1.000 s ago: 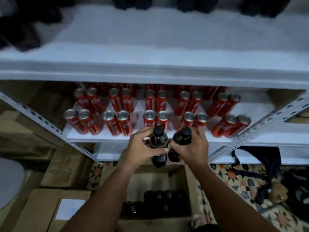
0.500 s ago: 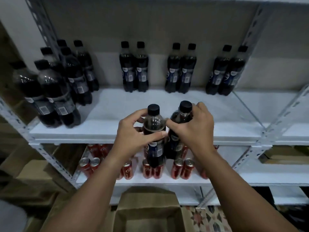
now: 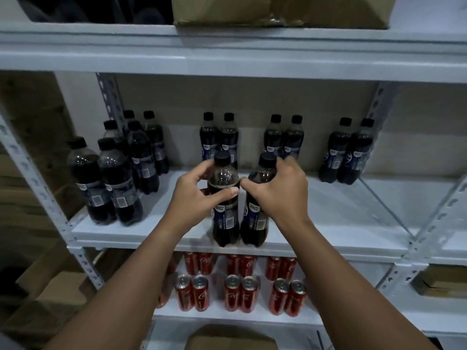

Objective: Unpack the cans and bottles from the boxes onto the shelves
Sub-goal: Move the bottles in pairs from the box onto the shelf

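**Two cola bottles held at the front edge of the middle shelf**

The left hand gripped the left cola bottle at its shoulder, with the fingers curled round the far side and the thumb laid across the front. The right hand gripped the right cola bottle in the same zone, just below its black cap, with the fingers wrapped over the top of the shoulder. Both bottles stood upright and touched each other side by side. Their bases were at the front edge of the middle shelf; whether they rested fully on it could not be determined.

On the same shelf, three pairs of cola bottles stood along the back wall: a centre-left pair, a centre-right pair and a right pair. A larger group of bottles stood at the left end in a double file running from back to front.

The lower shelf carried red soda cans arranged in pairs, in at least two rows. A cardboard box sat on the upper shelf. The top flap of a second cardboard box appeared at the bottom edge of the view, between the two forearms.
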The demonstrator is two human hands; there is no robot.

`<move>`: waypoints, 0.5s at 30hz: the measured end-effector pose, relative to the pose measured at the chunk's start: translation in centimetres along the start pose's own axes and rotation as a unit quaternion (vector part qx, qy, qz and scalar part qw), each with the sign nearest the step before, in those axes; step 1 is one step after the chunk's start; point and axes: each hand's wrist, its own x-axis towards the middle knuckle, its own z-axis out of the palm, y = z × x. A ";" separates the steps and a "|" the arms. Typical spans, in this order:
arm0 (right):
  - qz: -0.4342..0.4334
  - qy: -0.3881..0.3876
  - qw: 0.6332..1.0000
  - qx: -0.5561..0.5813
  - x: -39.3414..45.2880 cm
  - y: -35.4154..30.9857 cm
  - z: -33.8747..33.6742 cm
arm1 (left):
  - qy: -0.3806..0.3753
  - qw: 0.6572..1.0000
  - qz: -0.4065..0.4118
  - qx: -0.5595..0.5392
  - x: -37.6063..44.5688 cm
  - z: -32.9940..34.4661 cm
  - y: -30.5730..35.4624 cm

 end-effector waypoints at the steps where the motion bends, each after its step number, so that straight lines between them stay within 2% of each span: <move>1: 0.001 -0.007 1.000 -0.010 0.1 0.0 0.4 | 0.000 1.000 -0.001 0.000 0.2 -0.3 -0.2; 8: -0.007 -0.030 0.999 -0.028 1.1 -0.3 3.3 | 0.000 1.000 -0.007 -0.005 1.4 -1.7 -1.8; 15: 0.009 -0.063 0.997 -0.047 0.8 -0.5 5.1 | -0.037 0.999 -0.028 -0.004 1.5 -1.4 -2.3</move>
